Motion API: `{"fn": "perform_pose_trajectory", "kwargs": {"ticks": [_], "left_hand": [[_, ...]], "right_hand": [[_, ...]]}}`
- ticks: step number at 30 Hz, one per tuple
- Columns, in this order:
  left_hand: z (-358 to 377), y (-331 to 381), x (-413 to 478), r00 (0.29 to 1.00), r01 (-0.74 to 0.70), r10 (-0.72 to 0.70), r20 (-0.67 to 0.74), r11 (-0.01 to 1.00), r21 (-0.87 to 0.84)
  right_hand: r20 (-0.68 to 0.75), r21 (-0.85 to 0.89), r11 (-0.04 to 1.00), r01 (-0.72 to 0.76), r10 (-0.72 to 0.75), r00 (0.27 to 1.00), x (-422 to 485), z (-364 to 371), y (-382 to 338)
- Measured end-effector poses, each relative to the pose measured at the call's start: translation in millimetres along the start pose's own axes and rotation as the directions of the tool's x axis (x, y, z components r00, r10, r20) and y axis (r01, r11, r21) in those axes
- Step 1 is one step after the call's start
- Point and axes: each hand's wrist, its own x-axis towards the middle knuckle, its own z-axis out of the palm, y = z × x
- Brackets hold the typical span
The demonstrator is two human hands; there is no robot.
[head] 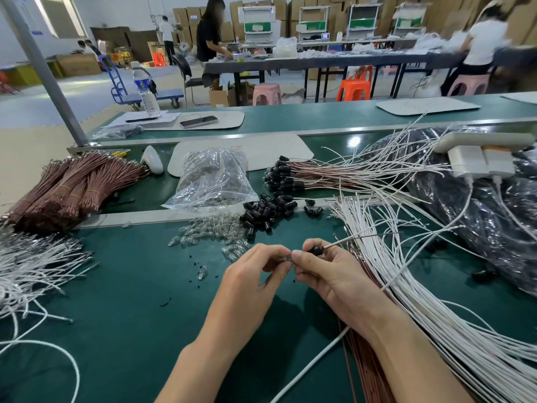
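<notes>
Near centre, counter (130, 301): fingertips meeting.
Left hand (255, 276): pinches clear bulb (283, 259).
Right hand (329, 276): grips black socket (315, 251), just right of bulb.

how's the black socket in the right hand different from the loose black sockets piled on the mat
The black socket pinched in the right hand has a white and a brown wire running out of it; the loose black sockets show no wires. The held socket is up off the green mat, next to the glass bulb pinched by the left hand; the loose ones lie jumbled on the mat. Both are small, black and roughly cylindrical.
</notes>
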Motion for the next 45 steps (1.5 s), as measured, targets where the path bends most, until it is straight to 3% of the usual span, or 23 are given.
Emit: {"fn": "perform_pose_trajectory", "kwargs": {"ticks": [6,11,27,34,39,45], "left_hand": [[1.8,-1.0,1.5,0.997,0.006,-0.009,-0.078,1.000,-0.030],[1.1,-2.6,3.1,0.985,0.047,-0.053,-0.166,0.998,-0.034],[6.9,3.9,0.1,0.991,0.068,-0.077,-0.108,0.994,-0.080],[6.7,5.8,-0.9,0.980,0.168,-0.188,-0.069,0.960,-0.224],[7.2,6.1,-0.1,0.980,0.162,-0.183,-0.081,0.964,-0.212],[7.9,3.6,2.3,0.950,0.270,-0.297,-0.093,0.935,-0.231]], "right_hand": [[0.013,0.049,0.999,0.004,-0.005,1.000,-0.9,2.9,-3.7],[-0.082,0.119,0.993,-0.001,0.011,0.997,0.0,0.6,-6.3],[-0.051,-0.065,0.997,0.030,-0.034,0.998,-0.6,12.2,1.6],[-0.025,-0.132,0.990,0.042,-0.046,0.999,-2.2,10.1,4.4],[-0.011,-0.144,0.988,0.056,-0.058,0.998,-2.6,9.8,4.0],[-0.178,-0.147,0.975,0.166,-0.191,0.965,-2.3,11.6,2.2]]}}
